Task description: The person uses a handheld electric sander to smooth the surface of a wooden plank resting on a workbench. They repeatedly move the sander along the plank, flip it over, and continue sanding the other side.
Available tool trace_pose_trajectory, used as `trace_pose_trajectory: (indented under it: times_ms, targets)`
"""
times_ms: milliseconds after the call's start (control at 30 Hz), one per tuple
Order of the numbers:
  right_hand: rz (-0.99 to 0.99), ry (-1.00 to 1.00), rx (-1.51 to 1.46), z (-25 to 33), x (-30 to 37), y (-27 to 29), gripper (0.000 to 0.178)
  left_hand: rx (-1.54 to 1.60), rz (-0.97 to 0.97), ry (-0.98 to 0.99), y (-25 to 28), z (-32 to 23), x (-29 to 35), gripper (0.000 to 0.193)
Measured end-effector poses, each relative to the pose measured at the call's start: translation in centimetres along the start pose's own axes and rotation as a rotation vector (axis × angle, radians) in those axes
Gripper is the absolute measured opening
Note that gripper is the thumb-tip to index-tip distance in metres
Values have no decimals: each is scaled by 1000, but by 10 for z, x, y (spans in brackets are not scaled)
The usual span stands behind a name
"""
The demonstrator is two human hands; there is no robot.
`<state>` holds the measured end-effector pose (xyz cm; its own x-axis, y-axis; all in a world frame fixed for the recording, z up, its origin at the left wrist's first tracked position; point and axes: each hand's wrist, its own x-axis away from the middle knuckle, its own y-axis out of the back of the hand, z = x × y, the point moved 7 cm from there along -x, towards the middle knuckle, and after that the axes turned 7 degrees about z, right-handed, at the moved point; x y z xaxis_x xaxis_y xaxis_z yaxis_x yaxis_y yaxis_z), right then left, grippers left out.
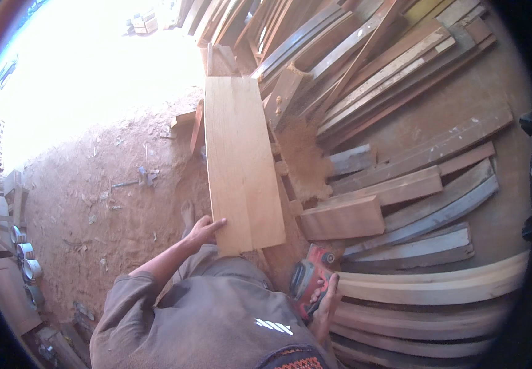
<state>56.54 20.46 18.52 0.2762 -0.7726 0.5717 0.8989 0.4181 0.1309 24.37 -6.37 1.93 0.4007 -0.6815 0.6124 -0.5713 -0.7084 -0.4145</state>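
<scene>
Holding the red-and-grey power tool [312,277] in your R hand [324,301], you've got fingers wrapped round its body, off the worktop's [276,261] near R corner. Your L hand [203,230] is at the pale board's [242,160] near L corner, w/ one digit laid on top; can't tell if it grips, as the other fingers are partly hidden. Board lies lengthwise on the worktop, covering most of it; sawdust [304,160] is heaped just beyond the worktop's R edge. Tool's underside is hard to make out; curved timbers [425,286] to the R are partly cut off, bkgd top L washed out.
</scene>
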Motion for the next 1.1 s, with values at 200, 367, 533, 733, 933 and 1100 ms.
trace_pose_trajectory:
  times_ms: [200, 367, 533, 733, 933, 1100]
  targets:
    - [43, 15, 58, 13, -12, -13, 61, 564, 93, 50, -44, 43, -24, 73]
    - [146, 88, 88, 33, -24, -33, 59, 613, 60, -28, -53, 5, -27, 75]
    - [259, 153, 118, 42, -34, -45, 52, 600, 212, -307, -96, -84, 6, 73]
    - [326, 207, 61, 43, -28, -59, 41, 379, 469, -718, -147, -222, 47, 82]
    - [289, 78, -4, 27, -24, -61, 37, 305, 497, -934, -169, -307, 72, 81]
    - [315, 144, 51, 22, -26, -62, 40, 257, 443, -921, -169, -315, 74, 76]
